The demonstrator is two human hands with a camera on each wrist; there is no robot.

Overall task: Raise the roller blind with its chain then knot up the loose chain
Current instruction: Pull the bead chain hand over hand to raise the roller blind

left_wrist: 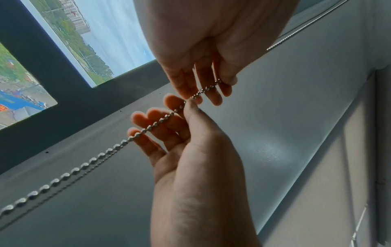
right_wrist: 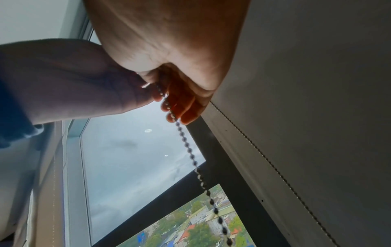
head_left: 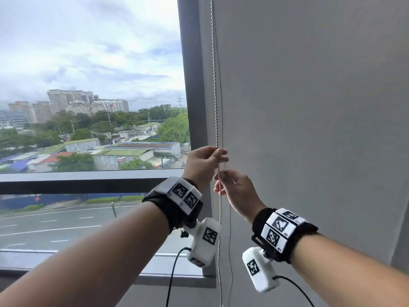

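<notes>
The left hand (head_left: 204, 165) is pinching the bead chain (head_left: 214, 85) just beside the window frame (head_left: 191, 85); the right hand (head_left: 236, 191) is pinching it directly below, other fingers loosely spread. The chain is hanging along the lowered roller blind (head_left: 309, 107) edge.

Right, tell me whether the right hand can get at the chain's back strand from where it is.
Probably yes. The back strand hangs free just behind the right hand, nothing between them, but that hand pinches the front strand and would have to let go first.
</notes>
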